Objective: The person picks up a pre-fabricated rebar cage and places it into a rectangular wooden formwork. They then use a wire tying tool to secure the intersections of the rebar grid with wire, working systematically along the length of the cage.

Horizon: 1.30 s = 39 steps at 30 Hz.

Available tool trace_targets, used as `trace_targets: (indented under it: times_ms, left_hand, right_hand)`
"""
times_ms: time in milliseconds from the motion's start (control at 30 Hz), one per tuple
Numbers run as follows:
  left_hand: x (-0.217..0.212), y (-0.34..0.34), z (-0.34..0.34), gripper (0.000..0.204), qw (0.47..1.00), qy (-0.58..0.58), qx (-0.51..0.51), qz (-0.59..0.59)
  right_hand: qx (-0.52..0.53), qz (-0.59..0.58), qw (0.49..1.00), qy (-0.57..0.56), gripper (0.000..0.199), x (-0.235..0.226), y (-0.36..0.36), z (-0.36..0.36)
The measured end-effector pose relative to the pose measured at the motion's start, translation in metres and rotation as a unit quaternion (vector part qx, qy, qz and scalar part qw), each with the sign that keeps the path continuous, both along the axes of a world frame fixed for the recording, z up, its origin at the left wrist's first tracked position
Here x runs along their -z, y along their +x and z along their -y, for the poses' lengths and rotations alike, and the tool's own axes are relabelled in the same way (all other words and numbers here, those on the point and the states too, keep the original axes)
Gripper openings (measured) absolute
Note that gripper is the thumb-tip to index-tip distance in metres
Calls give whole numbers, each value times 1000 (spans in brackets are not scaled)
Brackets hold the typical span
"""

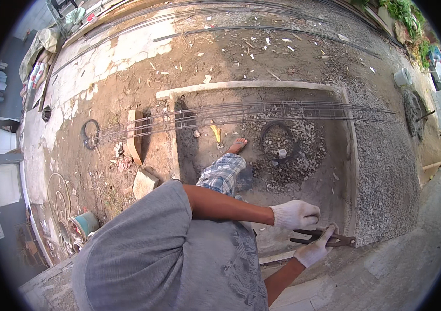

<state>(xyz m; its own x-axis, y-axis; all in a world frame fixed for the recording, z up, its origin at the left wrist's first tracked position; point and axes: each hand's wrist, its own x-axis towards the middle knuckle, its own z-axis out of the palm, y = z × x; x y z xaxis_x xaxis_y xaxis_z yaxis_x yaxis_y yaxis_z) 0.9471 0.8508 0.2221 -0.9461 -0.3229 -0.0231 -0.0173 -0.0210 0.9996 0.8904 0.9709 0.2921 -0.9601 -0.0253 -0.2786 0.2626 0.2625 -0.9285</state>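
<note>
Pincers (346, 241) lie toward four o'clock, gripped in the gloved right hand (314, 252), its fingers wrapped around the tool while the handles stand somewhat apart. Just beside it, nearer the centre on the same four o'clock line, the gloved left hand (294, 214) is curled in; whether its fingers pinch anything, I cannot tell.

A long steel rebar cage (262, 110) stretches from nine o'clock to between two and three o'clock, well apart from the pincers. It crosses a low rectangular frame (262, 84) set on the ground, resting at nine o'clock over a wooden block (135, 145) and reaching past the frame above the gravel (386, 197). One dark coil (83, 136) sits at its nine o'clock end; another dark coil (263, 137) lies inside the frame toward three o'clock.

As for progress, the bars look already assembled, with cross-pieces along much of the length. Whether every crossing is fastened is too small to tell, so what tying is left stays uncertain. Loose bars (241, 27) at twelve o'clock seem unused.
</note>
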Motion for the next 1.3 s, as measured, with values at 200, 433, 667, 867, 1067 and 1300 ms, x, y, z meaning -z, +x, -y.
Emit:
trace_targets:
  times_ms: [200,433,667,867,1067,1300]
  left_hand:
    - [53,-36,84,28,995,71,-26,60]
    - [72,-50,174,28,980,117,-104,122]
    - [105,-87,193,26,978,58,-134,148]
    - [96,-147,173,18,933,-230,-131,244]
    - [106,-191,147,19,945,-166,-134,247]
    - [101,-200,160,19,953,-218,-116,176]
  right_hand:
    - [-27,-64,996,47,43,64,-27,122]
    - [-14,76,997,10,44,97,-75,220]
    - [-121,112,986,-21,26,138,-126,233]
    - [-146,182,971,-41,20,174,-196,219]
    - [-193,157,968,-28,42,200,-257,192]
    - [-127,222,964,-77,43,195,-304,186]
